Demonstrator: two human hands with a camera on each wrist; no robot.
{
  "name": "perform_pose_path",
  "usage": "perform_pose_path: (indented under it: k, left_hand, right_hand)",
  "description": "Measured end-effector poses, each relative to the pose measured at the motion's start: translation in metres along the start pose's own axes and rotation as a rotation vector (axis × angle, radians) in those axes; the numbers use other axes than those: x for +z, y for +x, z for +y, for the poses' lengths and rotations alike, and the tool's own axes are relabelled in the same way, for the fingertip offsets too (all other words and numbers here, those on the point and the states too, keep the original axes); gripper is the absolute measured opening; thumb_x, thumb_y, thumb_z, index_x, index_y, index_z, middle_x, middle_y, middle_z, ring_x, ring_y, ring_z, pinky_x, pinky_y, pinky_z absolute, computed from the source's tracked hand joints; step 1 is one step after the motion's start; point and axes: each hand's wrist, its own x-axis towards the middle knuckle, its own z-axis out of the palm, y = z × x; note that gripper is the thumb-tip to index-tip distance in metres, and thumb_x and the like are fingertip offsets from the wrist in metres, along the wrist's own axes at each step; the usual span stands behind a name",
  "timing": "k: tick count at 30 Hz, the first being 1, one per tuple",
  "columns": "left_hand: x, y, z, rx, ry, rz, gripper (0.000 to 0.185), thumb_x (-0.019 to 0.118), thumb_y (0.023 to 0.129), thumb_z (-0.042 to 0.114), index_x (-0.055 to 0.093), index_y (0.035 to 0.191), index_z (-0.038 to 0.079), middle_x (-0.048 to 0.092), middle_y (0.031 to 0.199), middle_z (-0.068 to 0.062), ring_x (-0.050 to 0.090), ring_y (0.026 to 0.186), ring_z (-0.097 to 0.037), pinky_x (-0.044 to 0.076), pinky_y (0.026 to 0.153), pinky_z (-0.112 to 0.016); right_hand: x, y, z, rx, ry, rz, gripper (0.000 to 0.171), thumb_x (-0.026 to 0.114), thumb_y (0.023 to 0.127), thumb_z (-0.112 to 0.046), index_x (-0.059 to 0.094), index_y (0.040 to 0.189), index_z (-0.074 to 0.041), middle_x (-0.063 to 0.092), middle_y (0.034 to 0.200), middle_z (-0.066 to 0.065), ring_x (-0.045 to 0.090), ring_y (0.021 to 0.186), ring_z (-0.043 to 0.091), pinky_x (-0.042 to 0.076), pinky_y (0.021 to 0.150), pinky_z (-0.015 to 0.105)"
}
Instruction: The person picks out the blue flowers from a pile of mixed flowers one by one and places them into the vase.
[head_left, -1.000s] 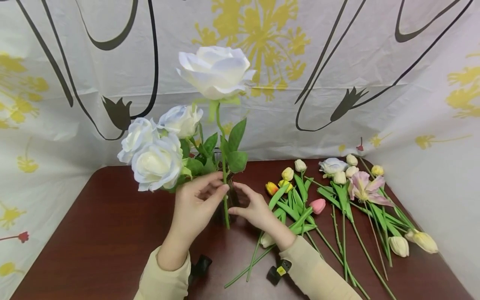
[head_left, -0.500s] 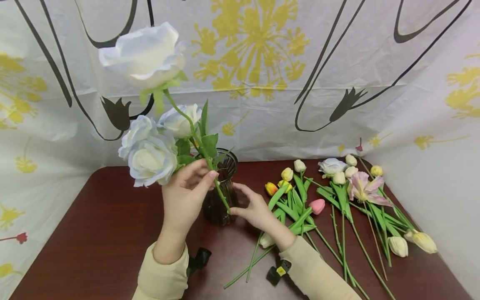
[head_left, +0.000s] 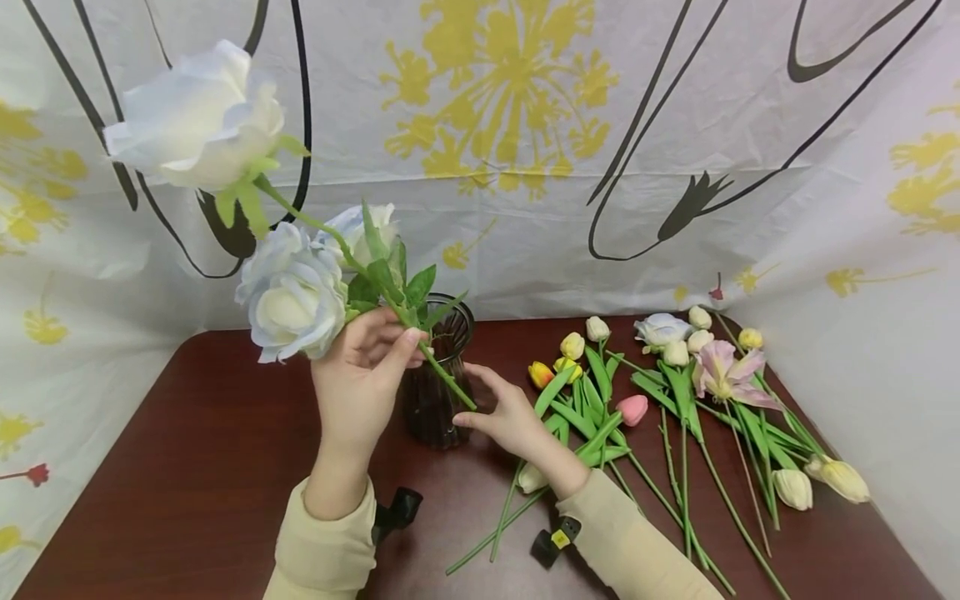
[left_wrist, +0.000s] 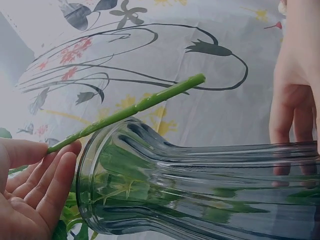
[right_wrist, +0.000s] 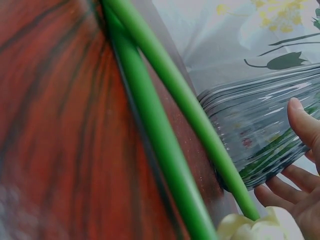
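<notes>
My left hand (head_left: 352,383) pinches the green stem of a large white rose (head_left: 198,121) between thumb and fingers. The rose tilts with its bloom up to the left. In the left wrist view, the bare end of its stem (left_wrist: 135,107) passes outside the mouth of a ribbed, dark clear glass vase (head_left: 433,408). Several pale blue-white roses (head_left: 292,304) lean left out of the vase, and green stems show through its glass. My right hand (head_left: 513,421) holds the vase low on its right side, thumb in front and fingers reaching behind; the far fingertips are hidden in the head view.
Tulips (head_left: 600,417) lie on the dark red table (head_left: 225,467) to the right, beside a pink lily (head_left: 726,373) and a pale blue rose (head_left: 663,329). Some stems cross near my right wrist. A patterned white sheet (head_left: 517,242) hangs behind the table.
My left hand has moved left and slightly up with the white rose. The rose has swung from upright to leaning left, uncovering the vase. The right hand has stayed in place.
</notes>
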Motion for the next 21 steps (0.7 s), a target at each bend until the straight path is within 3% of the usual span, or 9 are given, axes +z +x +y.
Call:
perform_pose_path:
  k: [7, 14, 21]
  left_hand:
    - [-0.002, 0.007, 0.002, 0.059, -0.017, 0.083, 0.017, 0.066, 0.08, -0.016, 0.057, 0.095, -0.018, 0.068, 0.075, -0.011, 0.067, 0.061, -0.016, 0.056, 0.055, -0.03]
    - [-0.005, 0.014, 0.006, 0.059, -0.112, 0.166, 0.01, 0.065, 0.081, -0.016, 0.061, 0.09, -0.014, 0.068, 0.073, -0.015, 0.067, 0.057, -0.019, 0.056, 0.053, -0.031]
    - [-0.009, 0.021, 0.012, 0.048, -0.195, 0.234, 0.01, 0.066, 0.081, -0.016, 0.062, 0.088, -0.01, 0.067, 0.071, -0.016, 0.067, 0.058, -0.022, 0.056, 0.053, -0.032]
  right_hand:
    - [0.0, 0.0, 0.003, -0.021, -0.073, 0.004, 0.07, 0.081, 0.077, -0.012, 0.048, 0.139, -0.01, 0.053, 0.135, 0.011, 0.061, 0.106, 0.028, 0.052, 0.085, 0.037]
    - [-0.001, -0.001, 0.003, 0.008, -0.103, 0.006, 0.071, 0.081, 0.077, -0.019, 0.048, 0.14, -0.015, 0.052, 0.136, 0.009, 0.062, 0.105, 0.024, 0.052, 0.083, 0.037]
    - [-0.001, -0.001, 0.002, 0.028, -0.043, -0.013, 0.068, 0.08, 0.079, -0.016, 0.048, 0.139, -0.01, 0.054, 0.133, 0.011, 0.06, 0.111, 0.027, 0.049, 0.09, 0.037]
